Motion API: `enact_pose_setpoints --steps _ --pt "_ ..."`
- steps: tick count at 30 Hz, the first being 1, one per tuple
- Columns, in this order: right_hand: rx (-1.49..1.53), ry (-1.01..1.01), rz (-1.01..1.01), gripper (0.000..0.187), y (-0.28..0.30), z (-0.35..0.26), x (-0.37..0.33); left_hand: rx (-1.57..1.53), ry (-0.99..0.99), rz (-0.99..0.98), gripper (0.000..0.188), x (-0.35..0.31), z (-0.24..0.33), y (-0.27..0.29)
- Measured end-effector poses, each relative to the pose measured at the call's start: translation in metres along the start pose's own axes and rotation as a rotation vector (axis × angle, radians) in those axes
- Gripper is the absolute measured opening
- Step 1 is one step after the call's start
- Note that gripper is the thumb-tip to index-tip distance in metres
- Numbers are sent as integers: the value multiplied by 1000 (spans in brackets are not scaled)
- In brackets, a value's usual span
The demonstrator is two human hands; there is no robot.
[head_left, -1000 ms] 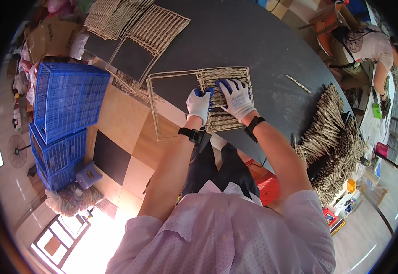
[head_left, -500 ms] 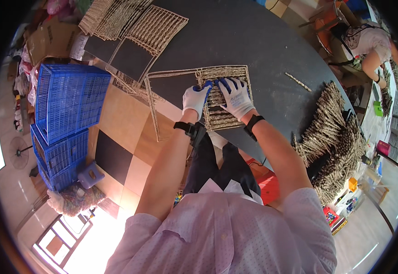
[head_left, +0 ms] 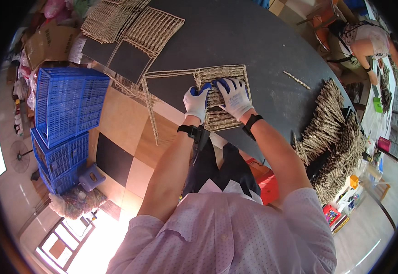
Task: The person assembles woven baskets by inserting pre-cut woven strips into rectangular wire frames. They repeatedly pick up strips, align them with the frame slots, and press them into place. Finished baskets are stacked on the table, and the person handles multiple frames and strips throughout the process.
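Note:
A hinged frame point(head_left: 150, 107) wrapped in tan cord lies at the near edge of the dark table, its left part unfilled and its right part filled with a woven rope panel point(head_left: 228, 119). My left hand point(head_left: 196, 102), in a white glove with blue grip coating, closes on the panel's left side, its fingertips partly hidden. Next to it, my right hand point(head_left: 235, 97), gloved alike, presses bent fingers onto the weave. The fingertips of both hands nearly meet over the rope rows. Whether a separate strand is pinched there is too small to tell.
Finished woven panels point(head_left: 155, 29) are stacked at the far left of the table point(head_left: 235, 41). A single rope piece point(head_left: 297, 80) lies to the right, near a large bundle of braided rope point(head_left: 329, 123). Blue crates point(head_left: 69, 100) stand at left. Another person point(head_left: 365, 43) works at far right.
My left hand has shifted slightly down and turned a little, while the right stays nearly in place. The frame's unfilled part has moved slightly. At far right, the other person's arm has moved.

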State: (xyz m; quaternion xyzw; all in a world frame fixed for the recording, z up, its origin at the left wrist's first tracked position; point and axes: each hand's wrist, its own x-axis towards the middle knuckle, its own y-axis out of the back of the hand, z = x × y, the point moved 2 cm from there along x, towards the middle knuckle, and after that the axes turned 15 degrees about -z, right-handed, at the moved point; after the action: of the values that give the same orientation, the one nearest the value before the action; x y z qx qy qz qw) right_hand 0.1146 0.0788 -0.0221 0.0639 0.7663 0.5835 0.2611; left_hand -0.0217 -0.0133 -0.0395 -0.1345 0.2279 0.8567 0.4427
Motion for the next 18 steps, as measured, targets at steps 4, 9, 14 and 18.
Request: enact_pose_setpoints --steps 4,9,14,18 --pt "-7 -49 -99 83 13 1 5 349 -43 -55 25 -2 10 6" --pt "-115 -70 -169 81 22 -8 9 343 -123 40 27 5 -8 7" --pt "-237 -79 -244 76 37 -18 8 286 -141 75 32 8 -23 6" --pt "-272 -92 -268 77 32 -17 8 326 14 -77 41 1 11 9"
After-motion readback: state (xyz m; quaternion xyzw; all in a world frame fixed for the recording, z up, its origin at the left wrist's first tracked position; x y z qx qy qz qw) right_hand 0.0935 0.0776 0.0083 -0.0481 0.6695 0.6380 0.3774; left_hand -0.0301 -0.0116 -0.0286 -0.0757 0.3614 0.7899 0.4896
